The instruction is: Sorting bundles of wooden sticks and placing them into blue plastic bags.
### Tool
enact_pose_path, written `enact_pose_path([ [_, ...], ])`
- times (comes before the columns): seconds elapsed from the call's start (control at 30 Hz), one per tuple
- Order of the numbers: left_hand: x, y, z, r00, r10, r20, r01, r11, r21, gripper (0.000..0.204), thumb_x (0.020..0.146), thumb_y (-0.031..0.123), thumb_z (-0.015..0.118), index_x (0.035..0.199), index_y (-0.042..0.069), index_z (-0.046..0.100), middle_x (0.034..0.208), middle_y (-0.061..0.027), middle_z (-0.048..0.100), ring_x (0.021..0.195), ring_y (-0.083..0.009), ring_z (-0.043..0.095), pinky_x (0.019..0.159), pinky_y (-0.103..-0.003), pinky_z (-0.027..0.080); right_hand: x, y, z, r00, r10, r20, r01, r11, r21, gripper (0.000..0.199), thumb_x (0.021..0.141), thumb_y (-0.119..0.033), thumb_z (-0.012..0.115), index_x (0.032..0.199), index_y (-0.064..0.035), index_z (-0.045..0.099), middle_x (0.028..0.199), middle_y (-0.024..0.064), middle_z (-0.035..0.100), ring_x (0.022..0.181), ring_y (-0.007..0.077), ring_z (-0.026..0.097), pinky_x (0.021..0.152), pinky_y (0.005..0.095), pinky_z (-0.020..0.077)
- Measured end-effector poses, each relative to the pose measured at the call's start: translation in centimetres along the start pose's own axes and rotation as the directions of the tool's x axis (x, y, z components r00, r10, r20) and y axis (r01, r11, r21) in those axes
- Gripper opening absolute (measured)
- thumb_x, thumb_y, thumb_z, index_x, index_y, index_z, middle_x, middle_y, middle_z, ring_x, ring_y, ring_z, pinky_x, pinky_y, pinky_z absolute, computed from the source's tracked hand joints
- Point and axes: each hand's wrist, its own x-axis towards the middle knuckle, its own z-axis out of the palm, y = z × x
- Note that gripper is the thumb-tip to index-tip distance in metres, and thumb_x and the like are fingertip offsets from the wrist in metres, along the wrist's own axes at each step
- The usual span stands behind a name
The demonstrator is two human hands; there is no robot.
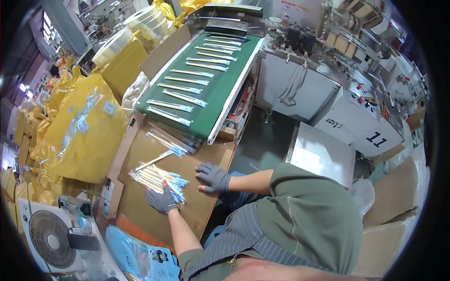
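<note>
A pile of slim, clear-wrapped wooden sticks with blue-printed ends (157, 177), looking like packed chopsticks, lies on the brown board (136, 206). At its near edge is my left hand (161, 200) in a grey glove with bare fingertips, its fingers apart and touching the packets. My right hand (213, 178), gloved alike, lies on the board just right of the pile, fingers stretched out and holding nothing. Beyond the pile, a smaller bunch of packets (171, 140) rests below the end of the green conveyor belt (206, 96). Single packets (185, 99) lie spaced in a row along the belt.
Big yellow bags (89, 136) stand to the left, with clear film rolls (145, 21) behind. A fan (51, 239) and blue printed plastic bags (136, 255) are at the near left. White machine cabinets (347, 117) stand right; cardboard boxes (393, 196) lie at far right.
</note>
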Motion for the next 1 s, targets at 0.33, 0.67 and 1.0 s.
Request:
enact_pose_path([
  [0.33,0.1,-0.4,0.1,1.000,-0.001,0.001,0.001,1.000,-0.024,0.084,0.078,0.059,0.062,0.129,-0.007,0.047,0.131,-0.0257,0.049,0.124,-0.0372,0.044,0.106,-0.043,0.033,0.0,-0.1,-0.3,1.000,-0.020,-0.023,0.020,1.000,-0.017,0.047,0.078,-0.039,0.065,0.105,-0.0017,0.056,0.119,0.0216,0.053,0.114,0.0393,0.049,0.098,0.0471,0.0400],
  [0.67,0.1,0.5,-0.6,0.999,-0.010,0.036,0.012,0.997,-0.074,0.091,0.073,0.056,0.069,0.134,-0.006,0.042,0.134,-0.0250,0.046,0.125,-0.0376,0.042,0.107,-0.043,0.032,0.3,0.0,-0.5,1.000,-0.010,-0.019,0.010,1.000,-0.013,0.044,0.079,-0.037,0.065,0.106,-0.0024,0.057,0.119,0.0200,0.053,0.112,0.0384,0.050,0.097,0.0455,0.0417],
  [1.0,0.4,1.9,-2.4,0.989,-0.058,0.134,0.087,0.970,-0.225,0.098,0.066,0.046,0.079,0.140,-0.002,0.035,0.140,-0.0245,0.040,0.130,-0.0381,0.037,0.109,-0.044,0.028,16.8,12.9,-15.7,0.901,-0.176,-0.397,0.086,0.968,-0.235,0.053,0.079,-0.024,0.069,0.125,-0.0046,0.052,0.128,0.0206,0.051,0.117,0.0373,0.051,0.097,0.0458,0.0418],
])
